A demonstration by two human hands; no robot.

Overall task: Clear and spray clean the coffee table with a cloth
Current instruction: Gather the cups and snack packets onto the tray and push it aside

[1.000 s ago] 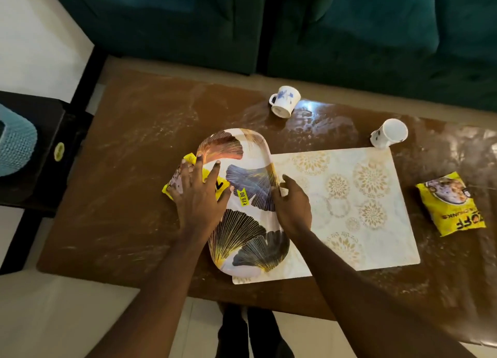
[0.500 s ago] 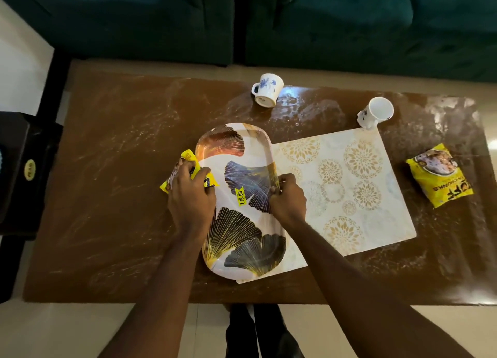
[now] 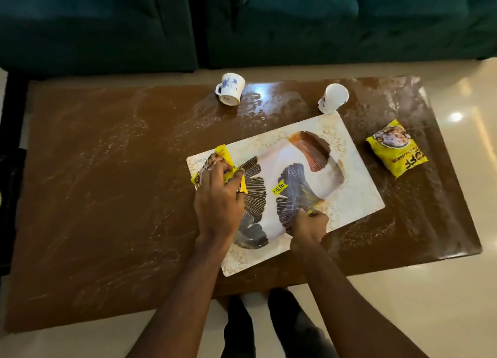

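The left hand (image 3: 217, 204) curls round a yellow packet (image 3: 224, 156) at the tray's (image 3: 295, 177) left end. The right hand (image 3: 309, 227) pinches its near rim. The tray lies on a placemat (image 3: 360, 191) on the coffee table (image 3: 107, 196). Beyond, a flowered mug (image 3: 230, 92) and a white mug (image 3: 333, 98) lie tipped.

The desk (image 3: 94, 196) has a glossy brown top streaked with pale smears. A cream placemat (image 3: 357, 185) with gold medallions lies askew on its right half. A white oblong tray (image 3: 293, 174), printed with fan-shaped leaves and bearing a yellow price sticker, lies over the placemat. Your right hand (image 3: 309, 224) grips its near edge. Your left hand (image 3: 217, 199) holds a yellow snack packet (image 3: 224, 156) at the tray's left end. A second yellow packet (image 3: 395, 148) lies flat near the desk's right edge. A blue-flowered mug (image 3: 230, 91) and a white mug (image 3: 333, 98) sit well apart along the far edge. You cannot tell whether they are upright.
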